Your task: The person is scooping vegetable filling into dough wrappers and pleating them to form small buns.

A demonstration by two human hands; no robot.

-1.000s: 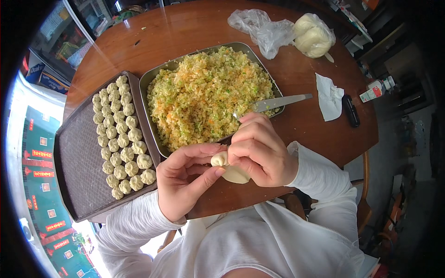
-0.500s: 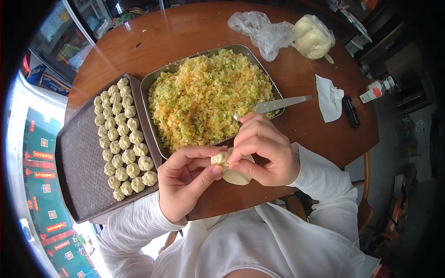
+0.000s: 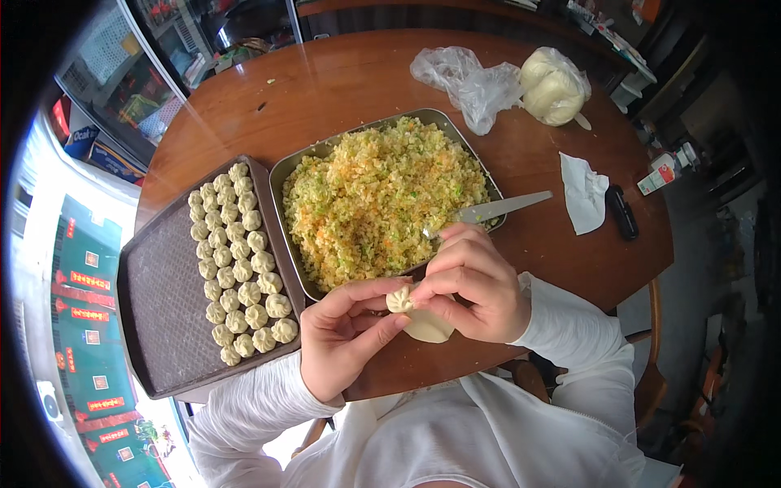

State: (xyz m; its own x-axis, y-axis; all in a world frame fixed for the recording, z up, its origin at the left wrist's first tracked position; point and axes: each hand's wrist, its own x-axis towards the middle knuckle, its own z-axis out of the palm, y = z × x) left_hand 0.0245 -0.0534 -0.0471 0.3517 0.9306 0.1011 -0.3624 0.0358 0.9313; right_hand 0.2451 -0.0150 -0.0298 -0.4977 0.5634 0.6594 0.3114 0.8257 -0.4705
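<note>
A small pleated bun [image 3: 399,299] is pinched between the thumb and fingers of my left hand [image 3: 346,329]. Its gathered folds face up. On its right edge, the fingertips of my right hand [image 3: 476,289] are closed together, gripping the dough. Below these fingers hangs a pale, flat piece of dough [image 3: 429,325]; whether it joins the bun or is a separate wrapper, I cannot tell. Just beyond my hands stands a metal tray [image 3: 290,256] heaped with chopped yellow-green filling [image 3: 382,199]. A flat-handled metal utensil [image 3: 508,206] rests in the filling, its handle over the tray's right rim.
Left of the filling, a dark baking tray [image 3: 167,301] carries rows of pleated buns [image 3: 242,271]. At the far right lie a crumpled plastic bag [image 3: 472,88] and bagged dough [image 3: 555,88]. Nearer are a white tissue [image 3: 583,193], a black object [image 3: 621,213] and a small bottle [image 3: 663,172].
The view has shifted, so the whole scene sits lower and further right. Both hands keep hold of the bun, and its folds look more tightly gathered.
</note>
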